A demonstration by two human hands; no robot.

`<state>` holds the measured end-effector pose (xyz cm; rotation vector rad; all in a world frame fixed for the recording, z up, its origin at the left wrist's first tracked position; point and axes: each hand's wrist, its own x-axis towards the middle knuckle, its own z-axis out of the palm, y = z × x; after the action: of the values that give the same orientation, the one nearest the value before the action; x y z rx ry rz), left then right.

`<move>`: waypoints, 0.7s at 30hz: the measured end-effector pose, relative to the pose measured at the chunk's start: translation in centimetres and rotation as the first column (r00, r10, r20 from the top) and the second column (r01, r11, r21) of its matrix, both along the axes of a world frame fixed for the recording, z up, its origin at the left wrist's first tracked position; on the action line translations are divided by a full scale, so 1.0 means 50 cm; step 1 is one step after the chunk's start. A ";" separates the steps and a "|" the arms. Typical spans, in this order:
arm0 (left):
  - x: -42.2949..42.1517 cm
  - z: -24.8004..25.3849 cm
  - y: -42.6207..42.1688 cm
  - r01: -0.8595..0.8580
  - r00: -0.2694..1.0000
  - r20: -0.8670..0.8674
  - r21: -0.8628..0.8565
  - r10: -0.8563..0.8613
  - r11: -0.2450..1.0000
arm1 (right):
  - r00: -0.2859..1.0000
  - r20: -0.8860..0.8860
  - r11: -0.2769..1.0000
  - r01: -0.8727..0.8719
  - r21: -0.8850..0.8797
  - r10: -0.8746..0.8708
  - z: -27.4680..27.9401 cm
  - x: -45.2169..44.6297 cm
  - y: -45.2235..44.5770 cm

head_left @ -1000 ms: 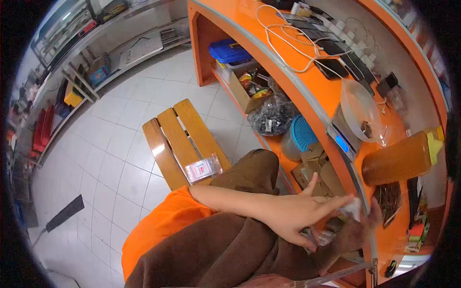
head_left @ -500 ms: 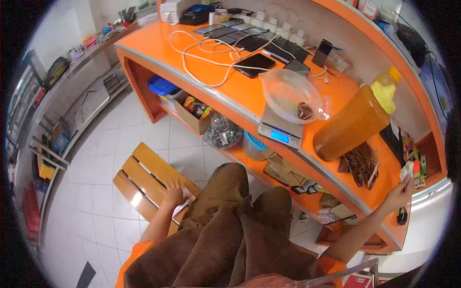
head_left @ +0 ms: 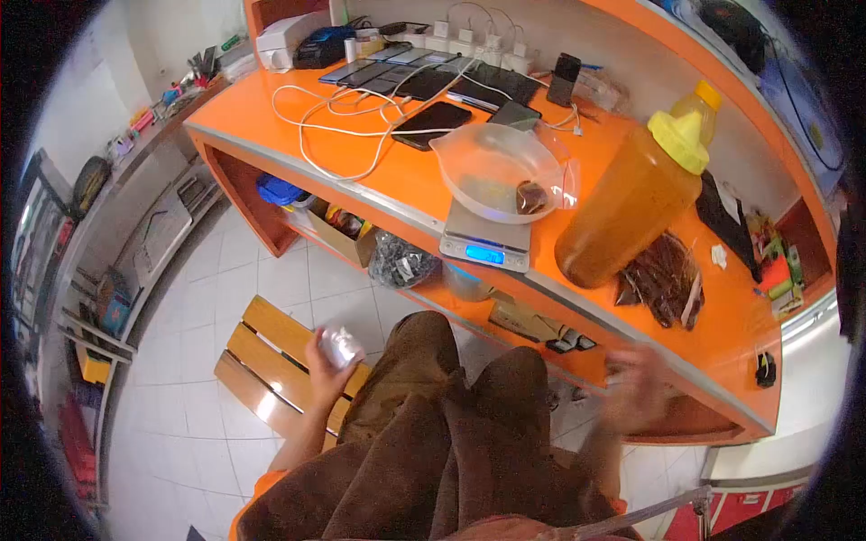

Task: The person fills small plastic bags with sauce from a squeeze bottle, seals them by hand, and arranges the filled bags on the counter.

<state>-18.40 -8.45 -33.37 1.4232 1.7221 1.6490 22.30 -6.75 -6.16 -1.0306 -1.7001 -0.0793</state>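
Observation:
My left hand [head_left: 326, 370], raised above the slatted wooden bench [head_left: 262, 334], is closed on a shiny clear plastic packet [head_left: 343, 347]. My right hand [head_left: 636, 383] is smeared by motion near the front edge of the orange counter, so its fingers cannot be read. A digital scale [head_left: 485, 242] with a lit blue display carries a translucent plastic bowl [head_left: 483, 198], in which a small dark-brown packet [head_left: 530, 197] lies. Right of it stands a large yellow-capped squeeze bottle [head_left: 631, 203] of orange-brown sauce. Several dark-brown filled packets [head_left: 663, 279] lie beside the bottle.
Phones and tablets [head_left: 433, 123] with white cables [head_left: 311, 149] cover the counter's back left. A crumpled white tissue [head_left: 719, 256] lies at the right, near a small black object [head_left: 765, 370]. Stocked shelves sit below the counter; a rack [head_left: 135, 234] lines the left wall.
My left hand has risen from the bench and now shows the shiny packet. My right hand has swung left and inward from the counter's right end, leaving the white tissue on the counter.

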 end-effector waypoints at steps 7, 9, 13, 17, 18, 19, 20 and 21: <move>0.218 0.279 0.079 0.503 0.856 -0.336 0.369 -0.392 0.782 | 0.815 -0.199 0.705 -0.573 -0.418 0.545 -0.084 -0.166 0.024; 0.261 0.293 0.089 0.550 0.831 -0.379 0.443 -0.408 0.708 | 0.839 -0.267 0.708 -0.544 -0.450 0.475 -0.086 -0.160 0.011; 0.296 0.287 0.082 0.577 0.815 -0.362 0.435 -0.453 0.691 | 0.868 -0.382 0.709 -0.485 -0.511 0.318 -0.102 -0.141 -0.011; 0.304 0.301 0.080 0.605 0.794 -0.396 0.427 -0.462 0.672 | 0.898 -0.342 0.735 -0.428 -0.526 0.277 -0.106 -0.132 -0.021; 0.304 0.309 0.079 0.611 0.787 -0.418 0.420 -0.454 0.671 | 0.905 -0.305 0.734 -0.420 -0.534 0.296 -0.105 -0.132 -0.020; 0.305 0.314 0.077 0.612 0.781 -0.451 0.411 -0.432 0.676 | 0.910 -0.268 0.732 -0.413 -0.542 0.316 -0.103 -0.131 -0.018; 0.307 0.318 0.075 0.612 0.774 -0.483 0.402 -0.410 0.681 | 0.914 -0.230 0.729 -0.406 -0.551 0.335 -0.103 -0.131 -0.017; 0.308 0.321 0.073 0.611 0.766 -0.513 0.392 -0.387 0.688 | 0.917 -0.207 0.739 -0.397 -0.544 0.340 -0.107 -0.130 -0.016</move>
<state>-2.99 -4.80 -17.32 2.3847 0.8430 1.6442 15.78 -7.55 -11.52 -1.0774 -1.8522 0.7874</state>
